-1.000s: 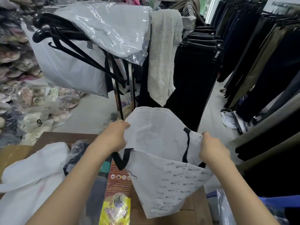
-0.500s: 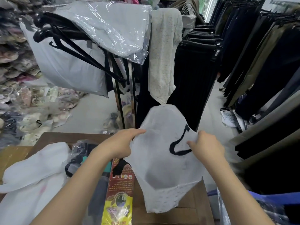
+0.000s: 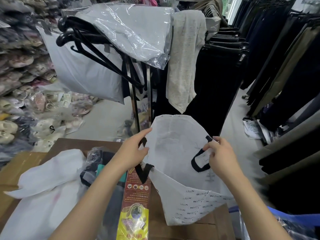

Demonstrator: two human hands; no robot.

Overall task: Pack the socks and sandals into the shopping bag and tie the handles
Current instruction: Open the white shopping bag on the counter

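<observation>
Shopping bag [image 3: 173,153] over the table [image 3: 161,224] at right, wrapped bundle [image 3: 102,161] left of it, clothes rack [image 3: 149,94] behind.

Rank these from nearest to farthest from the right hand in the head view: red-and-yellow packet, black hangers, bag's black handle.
1. Black handle, right at the right hand.
2. Red-and-yellow packet, lower left, on the table.
3. Black hangers, far upper left, on the rack.

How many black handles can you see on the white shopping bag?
2: the left handle hangs under the left hand gripping the shopping bag; the right handle loops beside the right hand.
</observation>
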